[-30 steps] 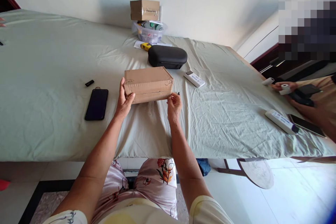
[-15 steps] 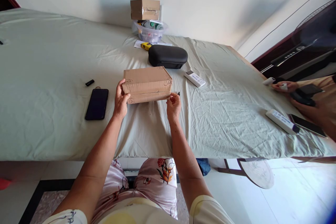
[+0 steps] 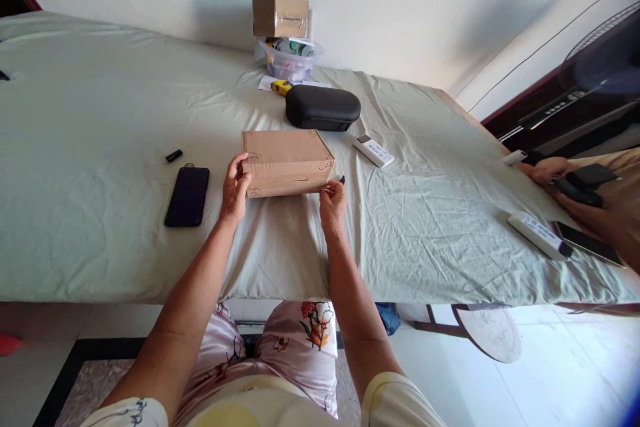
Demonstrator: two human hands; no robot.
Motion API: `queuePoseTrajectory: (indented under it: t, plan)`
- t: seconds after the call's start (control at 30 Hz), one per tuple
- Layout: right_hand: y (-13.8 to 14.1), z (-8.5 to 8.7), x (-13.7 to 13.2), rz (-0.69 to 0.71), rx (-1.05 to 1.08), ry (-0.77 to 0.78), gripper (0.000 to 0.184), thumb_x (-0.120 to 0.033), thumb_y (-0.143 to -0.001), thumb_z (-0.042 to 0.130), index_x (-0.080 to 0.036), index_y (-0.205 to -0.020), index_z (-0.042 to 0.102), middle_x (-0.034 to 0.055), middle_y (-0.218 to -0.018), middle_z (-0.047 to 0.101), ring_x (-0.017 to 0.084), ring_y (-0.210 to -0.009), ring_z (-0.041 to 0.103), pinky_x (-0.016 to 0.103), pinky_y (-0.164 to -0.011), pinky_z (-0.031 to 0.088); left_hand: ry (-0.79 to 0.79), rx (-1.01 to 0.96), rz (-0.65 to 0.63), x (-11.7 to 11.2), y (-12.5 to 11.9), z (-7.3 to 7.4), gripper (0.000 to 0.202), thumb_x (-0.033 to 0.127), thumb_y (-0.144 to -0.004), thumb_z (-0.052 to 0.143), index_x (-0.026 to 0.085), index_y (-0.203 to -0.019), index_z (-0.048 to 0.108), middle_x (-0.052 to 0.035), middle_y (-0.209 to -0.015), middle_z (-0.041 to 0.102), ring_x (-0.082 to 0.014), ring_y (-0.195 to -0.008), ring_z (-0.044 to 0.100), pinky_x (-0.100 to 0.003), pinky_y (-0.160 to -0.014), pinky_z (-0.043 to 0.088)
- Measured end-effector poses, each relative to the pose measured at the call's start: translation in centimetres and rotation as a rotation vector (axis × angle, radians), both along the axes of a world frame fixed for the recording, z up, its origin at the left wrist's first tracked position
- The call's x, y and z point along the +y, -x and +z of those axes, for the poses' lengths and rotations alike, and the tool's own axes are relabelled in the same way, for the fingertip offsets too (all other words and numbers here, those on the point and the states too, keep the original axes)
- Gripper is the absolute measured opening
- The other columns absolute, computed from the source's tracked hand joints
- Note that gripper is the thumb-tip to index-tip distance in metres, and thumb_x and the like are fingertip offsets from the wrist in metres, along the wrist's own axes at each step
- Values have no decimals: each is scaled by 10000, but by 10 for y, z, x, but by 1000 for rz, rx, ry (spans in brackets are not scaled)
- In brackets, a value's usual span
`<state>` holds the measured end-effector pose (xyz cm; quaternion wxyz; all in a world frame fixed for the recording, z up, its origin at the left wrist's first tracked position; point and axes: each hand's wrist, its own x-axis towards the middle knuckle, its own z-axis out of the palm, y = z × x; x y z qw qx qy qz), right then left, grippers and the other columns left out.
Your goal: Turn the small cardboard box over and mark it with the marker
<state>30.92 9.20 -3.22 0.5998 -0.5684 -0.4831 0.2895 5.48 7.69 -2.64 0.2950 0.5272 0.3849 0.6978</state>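
Observation:
A closed brown cardboard box (image 3: 287, 148) sits at the middle of the cloth-covered table, between my two hands. My left hand (image 3: 235, 188) grips its left end, with the thumb on the near side and the fingers bent round the edge. At the near right lower corner, my right hand (image 3: 333, 203) pinches the box with bent fingers. A small dark tip (image 3: 343, 179) pokes out just beyond those fingers; I cannot make out what it belongs to. A seam line runs along the box's near face.
Left of the box lie a phone (image 3: 187, 197) and a small black stick (image 3: 173, 155). Behind stand a black case (image 3: 323, 107), a yellow tape measure (image 3: 281, 87) and a plastic basket (image 3: 290, 67). A white packet (image 3: 374, 151) lies right. Another person's hands (image 3: 550, 169) hold a dark device.
The box has shifted slightly right and tipped, so more of its top and less of its near face shows. Both my hands keep hold of it.

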Motion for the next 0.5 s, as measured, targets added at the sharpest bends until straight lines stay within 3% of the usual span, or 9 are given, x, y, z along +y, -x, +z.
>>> queuePoseTrajectory:
  t: [0.27,0.4,0.5]
  plan:
    - [-13,6,1,-138,-202,-42,249,-217,-759,510,-219,-919,701,40,-909,715,208,-879,639,402,-882,520,13,74,75,-2,-4,4,511,629,-969,604,278,-1341,599,-92,-1369,671,-275,-1322,611,-447,-1198,446]
    - [-28,7,4,-259,-332,-90,259,-220,-775,530,-222,-940,730,79,-1010,707,253,-1022,615,489,-1025,487,-13,113,115,2,-10,1,429,528,-971,603,258,-1305,604,-98,-1341,657,-249,-1271,610,-417,-1180,457]
    - [-34,4,5,-287,-430,-33,266,-198,-775,562,-220,-965,748,107,-1085,681,282,-1125,577,552,-1115,425,5,124,102,8,-12,-3,396,465,-955,608,253,-1290,600,-96,-1313,652,-234,-1220,618,-406,-1161,473]
